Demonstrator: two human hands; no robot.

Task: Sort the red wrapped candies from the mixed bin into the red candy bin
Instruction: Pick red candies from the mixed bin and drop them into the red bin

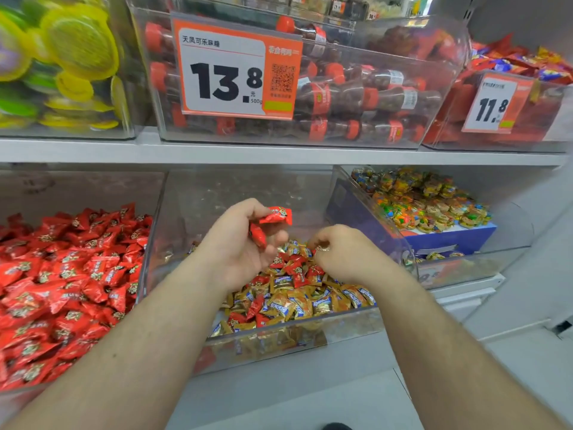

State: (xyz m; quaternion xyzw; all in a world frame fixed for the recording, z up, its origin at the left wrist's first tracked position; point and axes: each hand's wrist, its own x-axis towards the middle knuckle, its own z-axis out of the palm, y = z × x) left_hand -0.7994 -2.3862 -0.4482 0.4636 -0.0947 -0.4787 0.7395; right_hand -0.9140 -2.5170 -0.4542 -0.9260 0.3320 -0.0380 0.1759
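1. The left hand (238, 243) hovers above the clear mixed bin (341, 321), fingers curled around two red wrapped candies (274, 217), one poking out at the fingertips and one lower against the palm.
2. The right hand (344, 252) reaches down into the same bin, fingertips pinching at a candy in the pile; which wrapper it has is too small to tell.
3. The pile in the mixed bin is mostly gold-and-blue wrapped candies (297, 305), with several red wrapped ones scattered among them just below both hands.
4. The red candy bin (148, 243) stands immediately left of the mixed bin, heaped with matching red wrappers.
5. Above, a shelf holds a bin with a price tag (232, 69) reading 13.8.
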